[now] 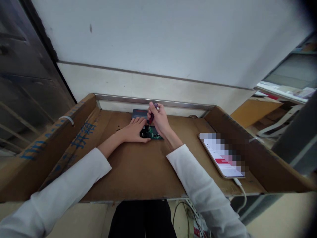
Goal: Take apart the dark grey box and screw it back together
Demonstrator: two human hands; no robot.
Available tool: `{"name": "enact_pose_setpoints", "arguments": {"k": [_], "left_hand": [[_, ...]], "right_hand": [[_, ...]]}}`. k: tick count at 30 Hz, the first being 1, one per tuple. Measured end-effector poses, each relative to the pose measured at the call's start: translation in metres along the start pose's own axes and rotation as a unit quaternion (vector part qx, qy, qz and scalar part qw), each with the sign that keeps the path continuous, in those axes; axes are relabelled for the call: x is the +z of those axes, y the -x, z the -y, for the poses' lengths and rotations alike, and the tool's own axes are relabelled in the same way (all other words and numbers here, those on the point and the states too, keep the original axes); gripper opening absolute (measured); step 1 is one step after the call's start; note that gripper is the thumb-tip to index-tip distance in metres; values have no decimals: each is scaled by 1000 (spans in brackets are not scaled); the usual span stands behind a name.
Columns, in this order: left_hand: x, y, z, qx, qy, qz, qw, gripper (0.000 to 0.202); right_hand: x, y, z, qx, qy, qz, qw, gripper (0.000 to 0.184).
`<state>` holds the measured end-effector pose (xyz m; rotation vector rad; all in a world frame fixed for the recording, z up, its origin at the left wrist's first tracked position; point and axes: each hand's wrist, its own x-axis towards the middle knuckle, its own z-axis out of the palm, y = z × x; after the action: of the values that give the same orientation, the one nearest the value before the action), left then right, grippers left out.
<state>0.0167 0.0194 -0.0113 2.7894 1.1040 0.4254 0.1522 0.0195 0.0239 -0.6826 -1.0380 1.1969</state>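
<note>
A small green circuit board [154,133] lies on a cardboard-covered table [138,168], far from me. My left hand [133,130] rests flat on the table with its fingers against the board's left side. Wrapped in a fist, my right hand [158,117] holds a small red-handled screwdriver [151,119] upright, tip down on the board. Just behind the hands lies a dark flat cover [139,113] with a red stripe.
A phone [223,155] with a white cable lies at the right of the table. Raised cardboard flaps [49,138] line both sides. A metal rail [153,101] and white wall close the back. Cables hang under the front edge.
</note>
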Motion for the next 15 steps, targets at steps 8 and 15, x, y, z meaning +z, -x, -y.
{"name": "enact_pose_setpoints", "arguments": {"k": [8, 15], "left_hand": [[2, 0, 2, -2, -3, 4, 1000, 63], [1, -1, 3, 6, 0, 2, 1000, 63]], "right_hand": [[-4, -1, -1, -44, 86, 46, 994, 32], [-3, -3, -8, -44, 68, 8, 997, 39]]}}
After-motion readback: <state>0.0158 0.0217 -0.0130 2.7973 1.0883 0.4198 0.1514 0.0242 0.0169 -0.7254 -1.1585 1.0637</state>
